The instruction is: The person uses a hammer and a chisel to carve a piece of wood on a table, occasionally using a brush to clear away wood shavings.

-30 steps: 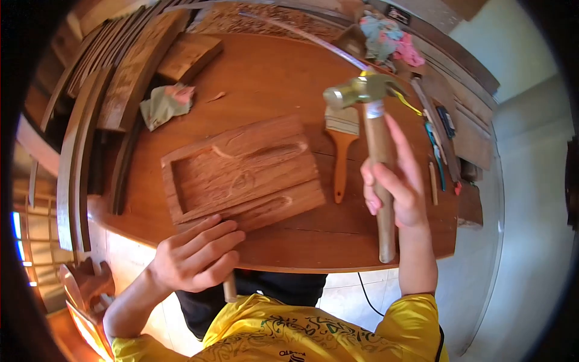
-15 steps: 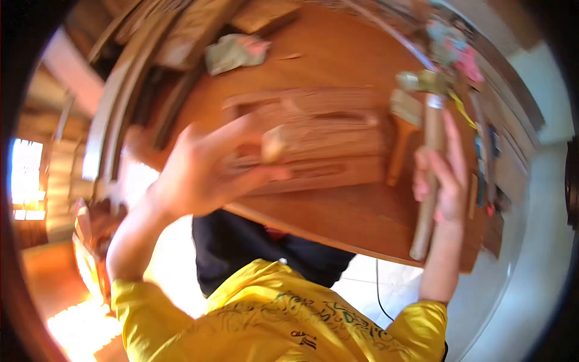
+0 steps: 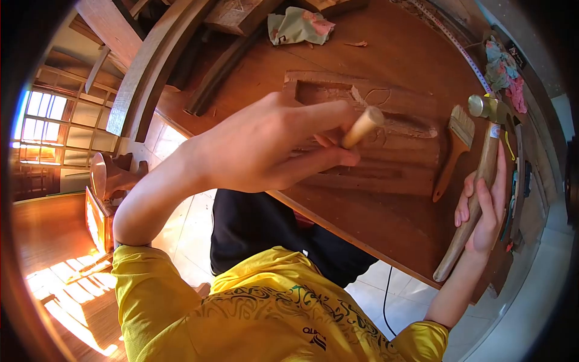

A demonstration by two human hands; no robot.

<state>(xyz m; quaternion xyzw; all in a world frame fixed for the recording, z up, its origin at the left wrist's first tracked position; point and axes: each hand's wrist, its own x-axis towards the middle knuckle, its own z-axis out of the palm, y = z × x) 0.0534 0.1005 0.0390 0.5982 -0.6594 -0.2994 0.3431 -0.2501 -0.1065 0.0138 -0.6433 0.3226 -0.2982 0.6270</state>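
Observation:
My left hand (image 3: 265, 145) is closed around a wooden-handled chisel (image 3: 365, 125) over the carved board. The chisel's round handle end points up toward me, and its blade is hidden behind my fingers. Beneath lies the reddish carved wooden board (image 3: 386, 172), with a recessed rectangle, long grooves and pencilled curves. At the right, my right hand (image 3: 482, 205) holds a hammer (image 3: 479, 193) by its wooden handle, thumb and fingers wrapped loosely round it. Its metal head is at the far end. Between the board and the hammer lies a flat paintbrush (image 3: 455, 148) with pale bristles.
The board lies on a brown wooden table (image 3: 386, 223). A crumpled cloth (image 3: 298, 27) and wood shavings lie toward the back. Long timber beams (image 3: 160, 66) stand at the left. A measuring tape (image 3: 452, 42), coloured rags (image 3: 503, 69) and several tools line the right edge.
My left hand has moved right and turned, bringing the chisel over the board's middle. The view has shifted, and the hammer stays in my right hand.

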